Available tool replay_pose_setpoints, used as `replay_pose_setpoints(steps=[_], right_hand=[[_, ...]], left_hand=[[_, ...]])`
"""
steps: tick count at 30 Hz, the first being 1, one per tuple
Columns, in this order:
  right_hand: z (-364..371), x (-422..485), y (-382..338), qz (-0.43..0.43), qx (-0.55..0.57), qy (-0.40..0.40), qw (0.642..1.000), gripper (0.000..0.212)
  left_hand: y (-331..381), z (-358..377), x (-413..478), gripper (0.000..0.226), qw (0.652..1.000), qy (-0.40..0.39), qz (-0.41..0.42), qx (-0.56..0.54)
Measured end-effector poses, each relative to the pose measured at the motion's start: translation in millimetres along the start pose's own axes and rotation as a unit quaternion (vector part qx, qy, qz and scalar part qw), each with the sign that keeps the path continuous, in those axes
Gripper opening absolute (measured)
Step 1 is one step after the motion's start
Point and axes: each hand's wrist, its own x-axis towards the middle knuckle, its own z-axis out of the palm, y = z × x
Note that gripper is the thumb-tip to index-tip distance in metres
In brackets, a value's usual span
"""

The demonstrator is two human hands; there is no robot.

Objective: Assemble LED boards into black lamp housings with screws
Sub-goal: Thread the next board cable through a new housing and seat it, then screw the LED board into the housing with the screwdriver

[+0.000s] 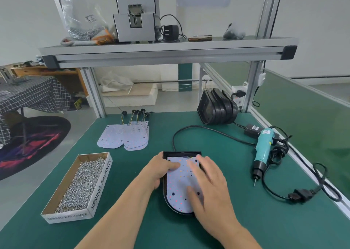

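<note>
Grip: our left hand [161,170] and right hand [210,184] both lie spread, fingers flat on the board [180,188], clasping nothing.
Place: board sits in the black housing [165,193], near the worktop's [246,214] front edge.
Handling: we judge it thin, light, fragile; hold by edges.

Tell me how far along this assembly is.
Done: one LED board sits inside the black housing. In hand: left hand and right hand press it flat. Left: its holes look empty; the screwdriver lies untouched, screws fill the box, spare boards and stacked housings wait.
</note>
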Motion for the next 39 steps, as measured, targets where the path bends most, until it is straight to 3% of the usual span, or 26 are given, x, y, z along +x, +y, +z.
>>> replay_pose_setpoints(steps=[1,3,8,11,13,15,17,19,22,26,30,33,39], right_hand=[[1.5,-2.0,-2.3,-0.047,-0.021,-0.013,0.999,0.047],[3.7,-4.3,-6.5,-0.062,-0.044,-0.058,0.995,0.036],[3.2,-3.0,-7.5,0.014,-0.024,-0.112,0.993,0.046],[4.6,-2.3,-7.3,0.009,-0.016,-0.103,0.995,0.043],[6.2,-2.9,-7.3,0.003,-0.017,-0.085,0.996,0.039],[7.6,-4.2,-5.5,-0.001,-0.017,-0.074,0.997,0.036],[8.9,-4.5,-4.1,-0.002,-0.017,-0.071,0.997,0.035],[9.7,-4.2,-4.1,-0.002,-0.018,-0.069,0.997,0.032],[11.1,-3.7,-5.3,-0.010,-0.021,-0.048,0.999,0.025],[12.2,-4.1,-3.1,-0.014,-0.019,-0.032,0.999,0.024],[12.4,-3.9,-2.2,-0.009,-0.015,-0.038,0.999,0.025],[12.7,-4.4,-0.6,-0.005,-0.009,-0.041,0.999,0.025],[13.4,-3.7,-0.8,-0.004,-0.005,-0.033,0.999,0.025]], left_hand=[[-0.7,0.4,1.7,0.036,1.000,-0.004,-0.001,0.008],[-1.3,1.0,3.7,0.034,1.000,-0.006,0.008,0.029],[2.8,0.4,-0.3,0.023,0.985,-0.016,0.039,0.167],[8.0,-12.1,-5.6,0.033,0.967,-0.004,0.026,0.254],[13.7,-32.0,-10.4,0.033,0.965,0.068,0.049,0.249],[18.7,-67.2,-15.0,0.012,0.949,0.196,0.108,0.224],[21.1,-115.0,-21.3,0.020,0.898,0.324,0.142,0.263],[16.8,-162.1,-30.9,0.026,0.849,0.387,0.116,0.341],[4.1,-201.6,-39.9,0.013,0.831,0.316,0.007,0.457],[-15.5,-205.0,-39.0,0.037,0.818,0.219,-0.029,0.532],[-21.1,-197.3,-34.3,0.013,0.822,0.253,0.004,0.510],[-25.5,-197.2,-33.0,0.029,0.811,0.286,0.026,0.510],[-27.9,-203.7,-37.0,0.021,0.795,0.317,0.048,0.516]])
